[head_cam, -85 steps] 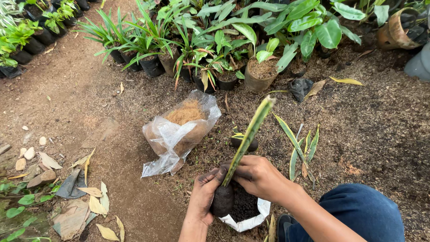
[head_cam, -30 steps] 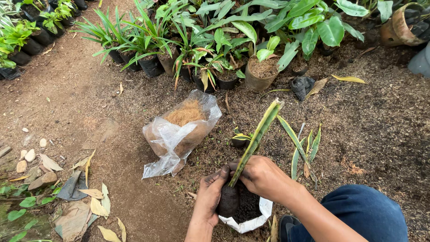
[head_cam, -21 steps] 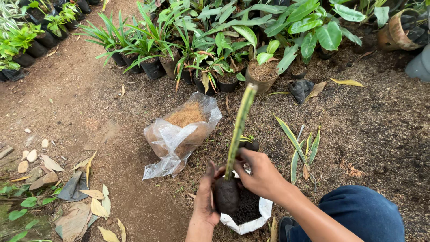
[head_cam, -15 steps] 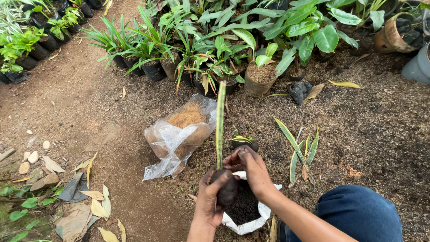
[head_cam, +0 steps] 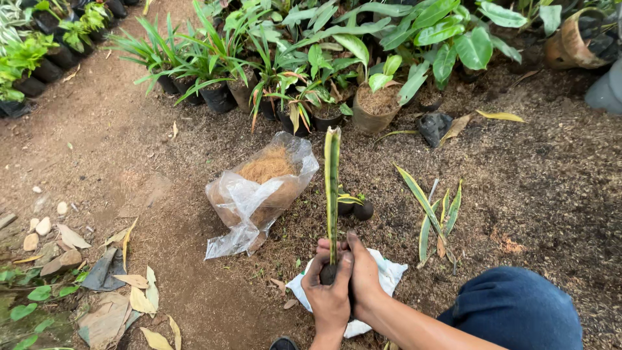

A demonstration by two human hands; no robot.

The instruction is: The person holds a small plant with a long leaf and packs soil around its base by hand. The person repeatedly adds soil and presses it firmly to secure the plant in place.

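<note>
Left hand [head_cam: 329,295] and right hand [head_cam: 364,275], fingers curled shut together around the dark soil-filled base of a long upright green-and-yellow striped leaf cutting [head_cam: 332,188], held over a white plastic sheet [head_cam: 391,275] near the lower edge of the brown soil ground [head_cam: 538,194]. Just beyond lies a clear plastic bag of brown coconut fibre [head_cam: 259,191]; loose striped leaves [head_cam: 437,217] lie to the right.

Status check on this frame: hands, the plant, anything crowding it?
Left hand and right hand both clasped round the base of the striped leaf cutting, upright. White bag beneath. Two small black pots just behind; clear plastic bag of fibre alongside.
</note>
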